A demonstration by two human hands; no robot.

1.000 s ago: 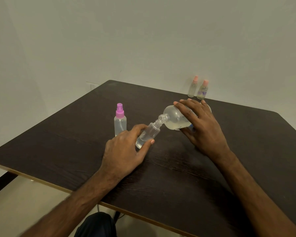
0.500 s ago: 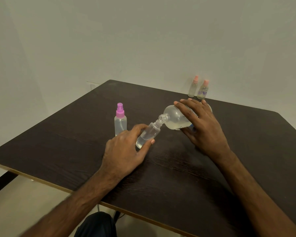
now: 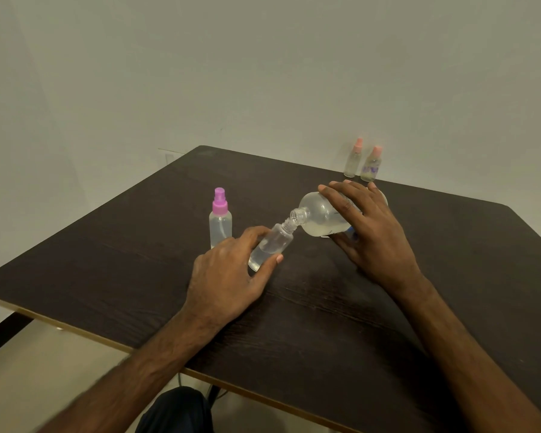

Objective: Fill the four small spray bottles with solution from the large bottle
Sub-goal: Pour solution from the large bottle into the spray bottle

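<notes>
My left hand grips a small uncapped clear spray bottle, tilted with its neck up to the right and some liquid in its bottom. My right hand holds the large clear bottle tipped on its side, its open mouth touching the small bottle's neck. Liquid lies along the large bottle's lower side. A small bottle with a purple spray cap stands upright just left of my left hand. Two small bottles with pink caps stand at the table's far edge.
Everything rests on a dark wooden table set against a pale wall. Its near edge runs diagonally in front of me, with floor and a dark-clothed knee below.
</notes>
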